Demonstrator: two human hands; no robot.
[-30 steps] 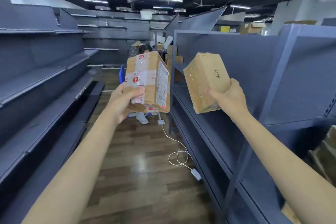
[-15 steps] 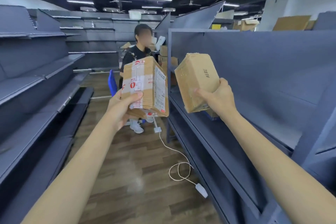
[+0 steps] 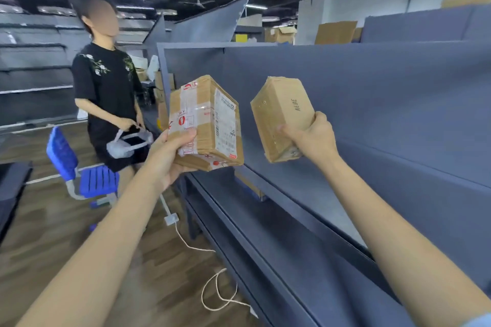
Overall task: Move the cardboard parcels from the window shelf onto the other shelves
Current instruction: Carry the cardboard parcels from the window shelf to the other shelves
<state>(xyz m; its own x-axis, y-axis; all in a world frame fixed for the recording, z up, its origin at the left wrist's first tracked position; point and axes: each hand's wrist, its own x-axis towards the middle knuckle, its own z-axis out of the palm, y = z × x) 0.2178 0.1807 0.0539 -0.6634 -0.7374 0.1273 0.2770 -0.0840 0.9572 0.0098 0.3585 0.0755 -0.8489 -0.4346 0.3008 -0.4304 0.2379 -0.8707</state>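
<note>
My left hand (image 3: 166, 155) grips the bottom corner of a taped cardboard parcel (image 3: 210, 117) with red marks and a white shipping label. My right hand (image 3: 312, 137) grips the lower end of a plain brown parcel (image 3: 281, 111) with dark lettering on its side. Both parcels are held upright in the air, side by side, in front of the grey-blue shelf unit (image 3: 305, 183) on my right. The plain parcel hangs just above that unit's upper shelf board. Another small parcel (image 3: 248, 186) lies on a lower board, partly hidden.
A person in a black shirt (image 3: 106, 87) stands in the aisle ahead on the left, holding a white item. A blue chair (image 3: 79, 170) stands beside them. A white cable (image 3: 218, 292) trails over the wooden floor. More cardboard boxes (image 3: 334, 32) sit beyond the shelf unit.
I have moved forward along the aisle; the standing person and blue chair are much closer. Both parcels stay in my hands, now nearer the shelf on the right.
</note>
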